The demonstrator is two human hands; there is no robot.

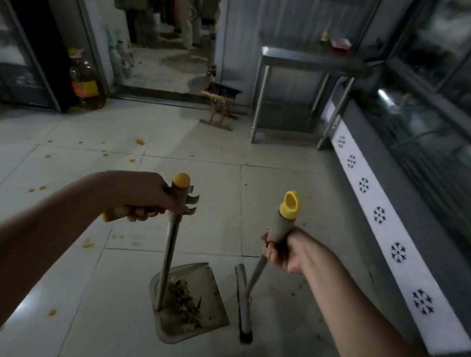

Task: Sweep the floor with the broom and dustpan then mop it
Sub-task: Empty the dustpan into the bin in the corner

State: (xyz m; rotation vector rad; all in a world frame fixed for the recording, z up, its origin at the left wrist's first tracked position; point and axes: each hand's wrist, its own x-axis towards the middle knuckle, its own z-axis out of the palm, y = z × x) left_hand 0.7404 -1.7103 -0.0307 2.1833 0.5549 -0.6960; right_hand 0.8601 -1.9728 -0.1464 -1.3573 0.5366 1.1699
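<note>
My left hand [143, 196] grips the grey, yellow-capped handle of the dustpan [212, 312]. Its metal pole stands upright and the grey pan rests on the tiled floor below. A heap of brown litter [185, 299] lies inside the pan. My right hand [287, 253] grips the grey handle of the broom [245, 304], just under its yellow end cap. The broom's pole slants down to a narrow grey head with dark bristles, touching the floor right beside the pan's right edge.
Yellow scraps [140, 141] dot the pale floor tiles [55, 260] to the left and ahead. A refrigerated display counter [403, 199] runs along the right. A steel table [297, 97], a small wooden stool [220, 102] and a big oil bottle [87, 83] stand ahead by the doorway.
</note>
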